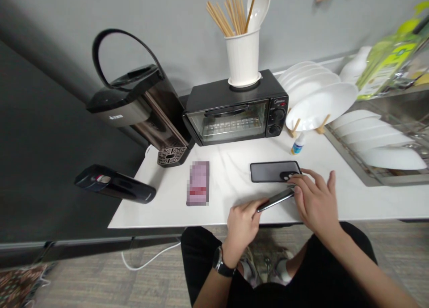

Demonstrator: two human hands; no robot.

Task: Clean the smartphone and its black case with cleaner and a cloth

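Head view, lower centre: the left hand (244, 221) is closed on the near end of a slim dark device (275, 200), tilted nearly edge-on above the counter (223, 214); the right hand (317, 203), fingers bent, is at its other end, but whether it pinches the device I cannot tell. The step in hand looks like two-handed handling of this device; turning it flat would call for room under both wrists, with the counter's front edge close below. Just beyond, right of centre, lies a black phone (266, 172), crowding the right fingertips; a pinkish phone (198, 183) lies left, with bare white surface between. Farther back, a small bottle (297, 144) and the toaster oven (234, 116) bound the room; the lower right stretch of counter is open.
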